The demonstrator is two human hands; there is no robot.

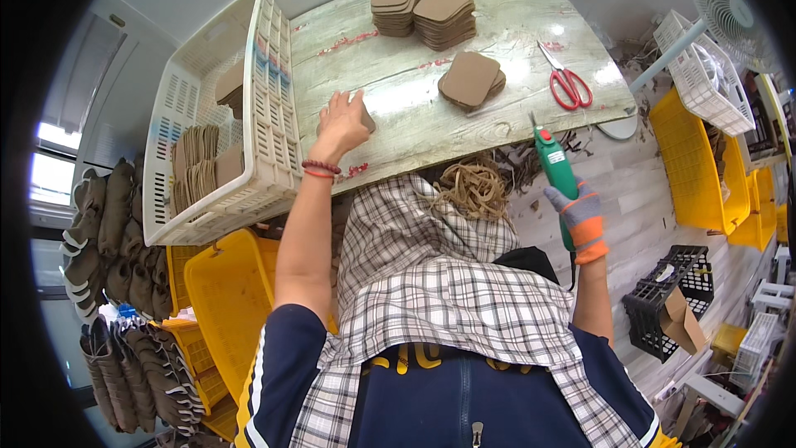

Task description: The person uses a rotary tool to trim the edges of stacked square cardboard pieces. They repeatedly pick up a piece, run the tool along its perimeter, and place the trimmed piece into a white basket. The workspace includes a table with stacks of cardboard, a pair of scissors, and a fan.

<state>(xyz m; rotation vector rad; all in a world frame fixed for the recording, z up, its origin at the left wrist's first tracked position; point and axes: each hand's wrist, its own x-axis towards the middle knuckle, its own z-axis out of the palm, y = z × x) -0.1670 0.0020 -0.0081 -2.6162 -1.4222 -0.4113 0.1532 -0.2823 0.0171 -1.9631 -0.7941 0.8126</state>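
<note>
On the left part of the worktable (390, 75), my left hand (338, 126) curls over a brown square pad (370, 123), which it mostly hides. My right hand (582, 220), in a grey and orange glove, is closed round a green handheld power tool (554, 164). The tool has a red button and a thin tip pointing toward the table's near edge. A small pile of brown pads with rounded corners (470, 80) lies between the hands, farther in. Two taller stacks of pads (444, 17) stand at the far side. Red-handled scissors (569, 87) rest at the right.
A white plastic crate (274, 116) with several pads stands left of the table. Brown offcut strips (474, 189) lie in my lap on a checked apron. Yellow crates (228, 278) sit lower left. At the right are a fan (734, 12) and a black crate (651, 307).
</note>
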